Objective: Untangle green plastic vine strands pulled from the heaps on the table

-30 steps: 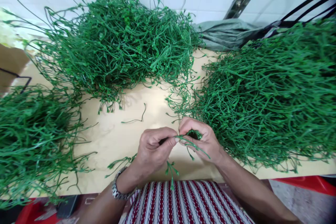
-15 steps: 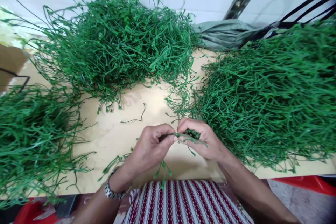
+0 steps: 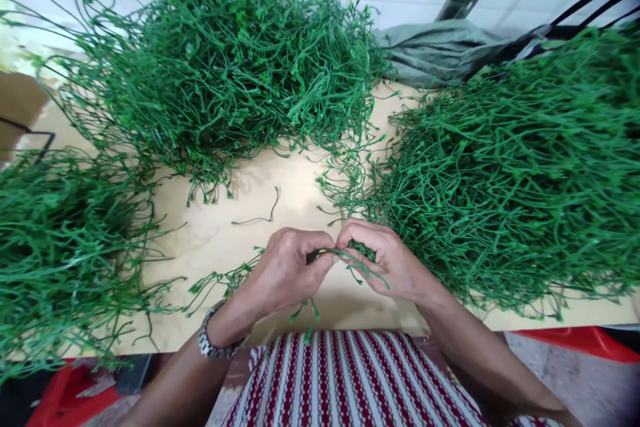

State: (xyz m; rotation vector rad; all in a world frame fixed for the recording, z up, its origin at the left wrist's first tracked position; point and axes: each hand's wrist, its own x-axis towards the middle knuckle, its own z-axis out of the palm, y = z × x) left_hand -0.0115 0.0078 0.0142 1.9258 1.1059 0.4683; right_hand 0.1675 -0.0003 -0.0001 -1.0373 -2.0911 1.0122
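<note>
My left hand and my right hand meet over the front of the table, thumb and finger tips nearly touching. Between them runs a thin green stem, pinched at the fingertips and drooping across the right fingers. My left hand is closed around thin green stems, whose budded ends hang below it. Curled in my right palm is a small bunch of dark green stems, partly hidden by the fingers. Several budded stems lie beside the left wrist.
Big heaps of thin green stems cover the left, the back and the right of the pale table. One loose stem lies mid-table. A grey-green cloth is bunched against the wall; red stools show below.
The view has tipped slightly, so the heaps sit higher in the picture. Both hands stay pinched together; the stem's free end over my right hand droops a little lower.
</note>
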